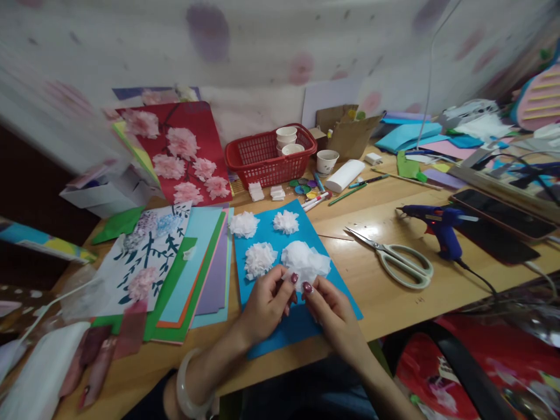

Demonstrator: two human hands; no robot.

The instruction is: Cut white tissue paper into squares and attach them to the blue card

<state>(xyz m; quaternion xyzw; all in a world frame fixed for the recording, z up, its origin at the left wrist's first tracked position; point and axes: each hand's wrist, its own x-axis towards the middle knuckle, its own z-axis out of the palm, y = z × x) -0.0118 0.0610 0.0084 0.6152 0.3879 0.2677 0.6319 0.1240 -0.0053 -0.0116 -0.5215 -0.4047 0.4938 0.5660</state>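
White tissue, seemingly half-shaped, is held at its six-o'clock edge in closed pinches by left hand and right hand; three rosettes, apparently finished, are laid nine to eleven o'clock.

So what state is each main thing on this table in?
Bright blue rectangular paper sheet: flat, partly covered.
Crumpled white tissue bunch: partly spread, pinched by left hand and right hand.
Three ruffled white paper flowers: fluffed, on the sheet.
Metal scissors with pale green handles: lying flat, unheld.
Dark blue plastic glue gun: on its side, red light lit.
Red plastic lattice basket: upright, holding white paper cups.
Slim rectangular phone: screen dark.
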